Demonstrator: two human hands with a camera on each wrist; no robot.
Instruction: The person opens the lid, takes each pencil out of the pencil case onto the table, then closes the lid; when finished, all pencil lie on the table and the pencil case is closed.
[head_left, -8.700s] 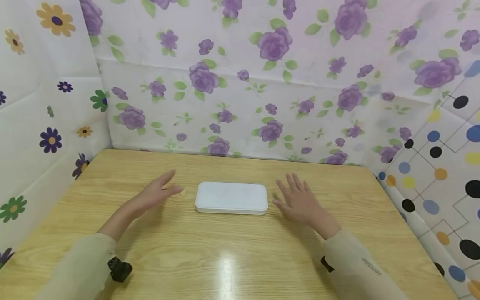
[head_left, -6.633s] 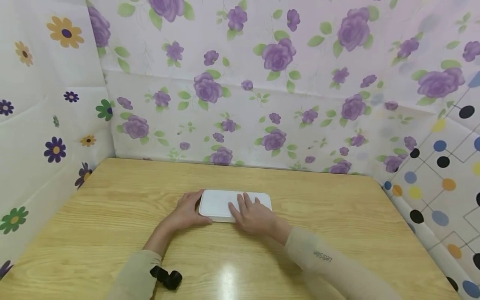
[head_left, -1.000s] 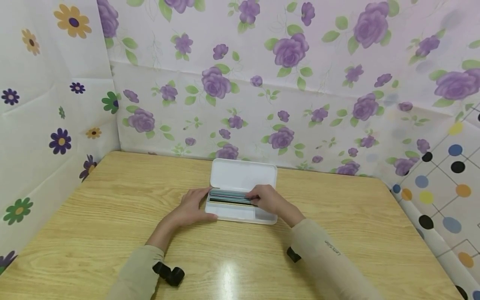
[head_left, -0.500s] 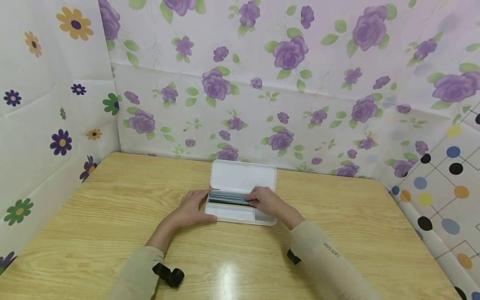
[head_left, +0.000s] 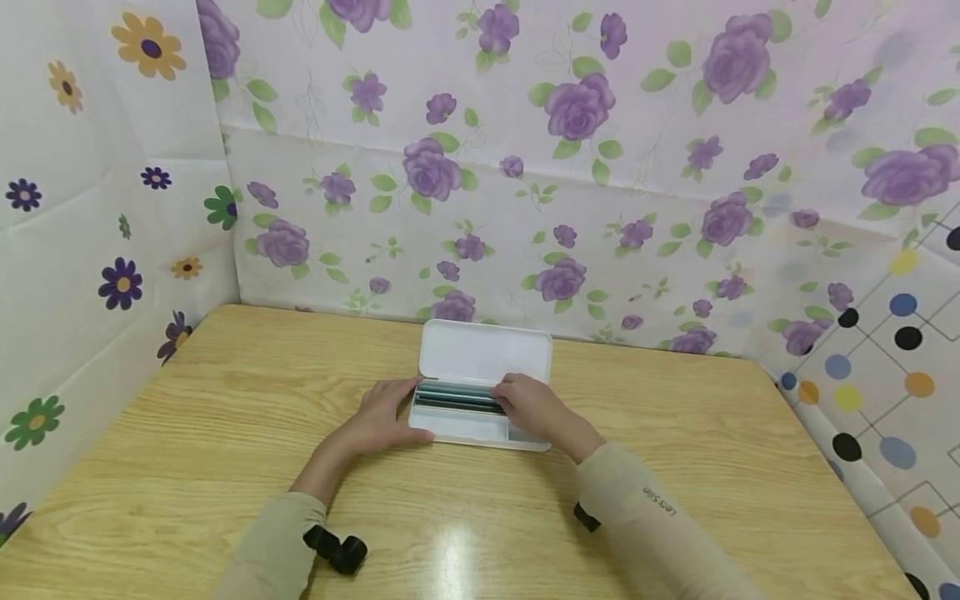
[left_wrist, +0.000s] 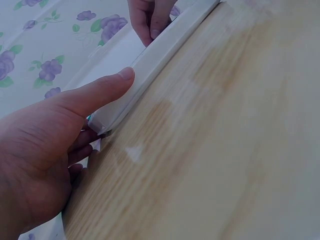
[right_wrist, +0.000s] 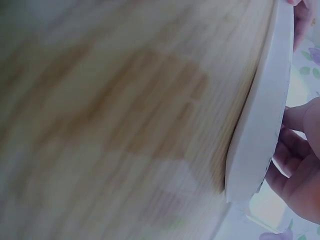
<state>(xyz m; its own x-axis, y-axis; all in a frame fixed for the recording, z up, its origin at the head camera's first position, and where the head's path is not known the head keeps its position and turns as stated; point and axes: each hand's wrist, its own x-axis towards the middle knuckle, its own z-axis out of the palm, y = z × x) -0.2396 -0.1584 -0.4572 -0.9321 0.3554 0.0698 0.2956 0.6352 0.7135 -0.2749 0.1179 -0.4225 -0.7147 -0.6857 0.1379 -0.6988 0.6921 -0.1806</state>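
Observation:
A white pencil case [head_left: 459,427] lies on the wooden table with its hinged lid [head_left: 483,350] raised at the back. Several dark green and black pencils [head_left: 453,395] lie side by side in its rear compartment. My left hand [head_left: 378,419] grips the case's left end, thumb at the front edge and fingers toward the back. In the left wrist view the thumb [left_wrist: 107,90] lies along the case's front wall. My right hand [head_left: 536,407] has its fingers curled inside the case, pinching at the pencils' right ends. Its fingertips are hidden in the head view.
The table [head_left: 375,517] extends on all sides of the case. A floral curtain [head_left: 487,208] stands right behind its far edge, with patterned sheets at left and right. Black wrist cameras [head_left: 337,550] are strapped to both sleeves.
Earlier the case lay closed and the hands were apart from it; both came to it and the lid was opened. Over the last second the pencils shifted slightly under my right fingers.

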